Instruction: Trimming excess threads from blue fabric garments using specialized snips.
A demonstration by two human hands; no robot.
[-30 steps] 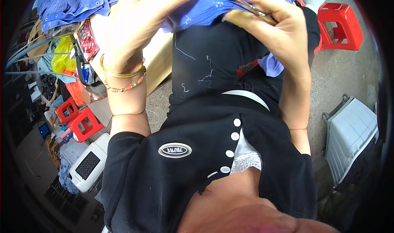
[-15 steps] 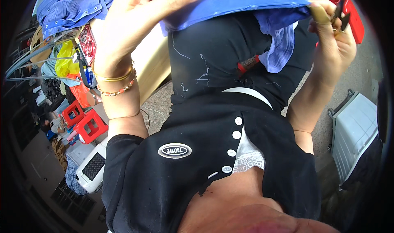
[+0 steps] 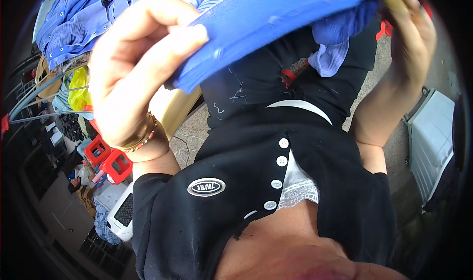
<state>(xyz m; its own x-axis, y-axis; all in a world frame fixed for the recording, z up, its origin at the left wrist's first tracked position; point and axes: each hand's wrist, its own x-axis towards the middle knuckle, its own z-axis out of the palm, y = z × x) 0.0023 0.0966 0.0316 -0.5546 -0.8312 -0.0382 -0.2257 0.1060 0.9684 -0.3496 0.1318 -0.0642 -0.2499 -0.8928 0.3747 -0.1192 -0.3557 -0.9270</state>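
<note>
A blue ribbed garment (image 3: 276,26) is stretched as a flat band across the top of the view, above my lap. Its left part is pinched between the thumb and fingers of my left hand (image 3: 143,58), and a corner hangs below the thumb. At the upper right, my right hand (image 3: 411,26) grips the other end, its fingertips partly cut off by the frame edge. Small dark blades showed in that hand a moment ago; now they are too blurred and dark to make out. A lighter blue gathered piece (image 3: 327,58) of the garment dangles toward my black trousers (image 3: 236,102), which carry loose thread bits.
More blue garments with snaps (image 3: 84,23) are heaped at the upper left. Nearby are a yellow bag (image 3: 80,90), red stools (image 3: 118,165) and a white case (image 3: 120,216). A person (image 3: 81,176) is far left. A pale grey container (image 3: 431,142) stands at the right.
My left hand has come closer and slightly down and left, tilting the garment band so its left end hangs lower. My right hand has risen a little toward the upper edge.
</note>
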